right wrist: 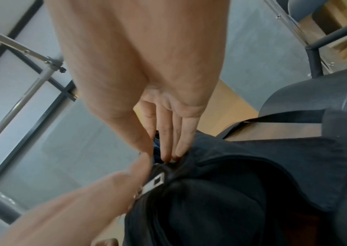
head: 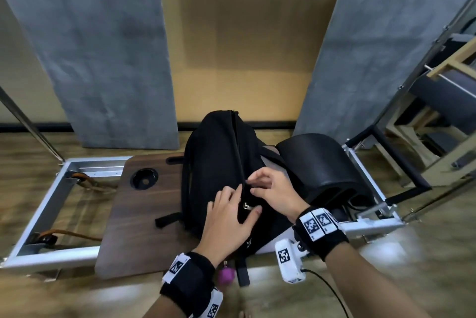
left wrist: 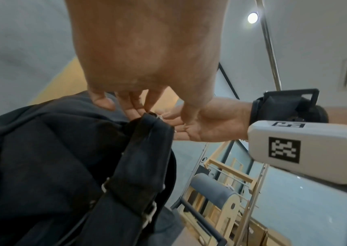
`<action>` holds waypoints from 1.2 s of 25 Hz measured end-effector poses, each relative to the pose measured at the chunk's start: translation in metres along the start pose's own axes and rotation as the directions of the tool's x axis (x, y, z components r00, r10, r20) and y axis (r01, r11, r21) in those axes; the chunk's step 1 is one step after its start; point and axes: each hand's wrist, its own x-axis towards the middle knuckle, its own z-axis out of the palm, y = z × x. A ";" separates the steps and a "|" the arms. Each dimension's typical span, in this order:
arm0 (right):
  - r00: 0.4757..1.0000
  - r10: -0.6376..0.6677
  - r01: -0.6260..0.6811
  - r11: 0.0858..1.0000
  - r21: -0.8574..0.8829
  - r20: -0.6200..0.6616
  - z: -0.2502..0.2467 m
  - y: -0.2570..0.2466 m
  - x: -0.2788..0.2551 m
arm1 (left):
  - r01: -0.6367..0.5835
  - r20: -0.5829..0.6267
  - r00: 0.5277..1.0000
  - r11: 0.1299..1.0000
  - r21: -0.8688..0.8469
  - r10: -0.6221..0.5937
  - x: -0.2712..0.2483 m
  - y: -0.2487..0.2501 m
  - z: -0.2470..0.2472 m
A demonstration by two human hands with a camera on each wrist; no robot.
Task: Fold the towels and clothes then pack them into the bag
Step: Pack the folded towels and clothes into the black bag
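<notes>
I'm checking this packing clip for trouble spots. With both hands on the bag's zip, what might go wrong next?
1. The right hand pinches fabric right at the zip line; cloth could catch in the slider.
2. The black backpack stands upright on the wooden board, steadied only by the left hand; a hard pull might tip it.
</notes>
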 end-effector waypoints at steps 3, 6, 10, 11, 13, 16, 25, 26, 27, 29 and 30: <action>0.996 -0.088 0.090 0.973 -0.212 0.018 -0.001 0.009 -0.016 | 0.014 -0.021 1.000 0.986 0.169 -0.011 -0.014 0.001 0.006; 0.990 -0.131 0.139 0.885 -0.444 0.048 0.000 0.015 -0.021 | 0.075 -0.053 0.996 0.992 0.105 -0.069 -0.014 0.008 0.008; 0.980 -0.113 0.177 0.873 -0.455 0.165 -0.001 0.020 -0.027 | 0.114 -0.076 0.991 0.992 0.046 -0.111 -0.018 0.016 0.012; 0.978 -0.127 0.190 0.869 -0.456 0.166 0.000 0.022 -0.029 | 0.112 -0.084 0.991 0.993 0.037 -0.109 -0.019 0.017 0.013; 0.974 -0.177 0.223 0.858 -0.462 0.141 0.001 0.025 -0.032 | 0.102 -0.106 0.989 0.995 0.016 -0.100 -0.021 0.018 0.014; 0.960 -0.248 0.280 0.846 -0.454 0.131 0.000 0.026 -0.034 | 0.108 -0.160 0.981 0.994 -0.007 -0.108 -0.022 0.020 0.014; 0.913 -0.396 0.389 0.770 -0.506 0.099 -0.007 0.016 -0.013 | 0.139 -0.177 0.976 0.989 0.051 -0.128 -0.013 0.028 0.012; 0.914 -0.398 0.383 0.770 -0.511 0.085 -0.008 0.015 -0.008 | 0.144 -0.173 0.976 0.988 0.057 -0.132 -0.011 0.027 0.011; 0.915 -0.396 0.376 0.769 -0.516 0.076 -0.008 0.012 -0.002 | 0.146 -0.171 0.976 0.987 0.063 -0.134 -0.010 0.028 0.010; 0.918 -0.390 0.366 0.769 -0.523 0.070 -0.009 0.006 0.011 | 0.144 -0.168 0.977 0.987 0.071 -0.131 -0.009 0.028 0.008; 0.921 -0.385 0.358 0.770 -0.529 0.062 -0.010 0.003 0.018 | 0.143 -0.164 0.978 0.987 0.079 -0.129 -0.009 0.028 0.006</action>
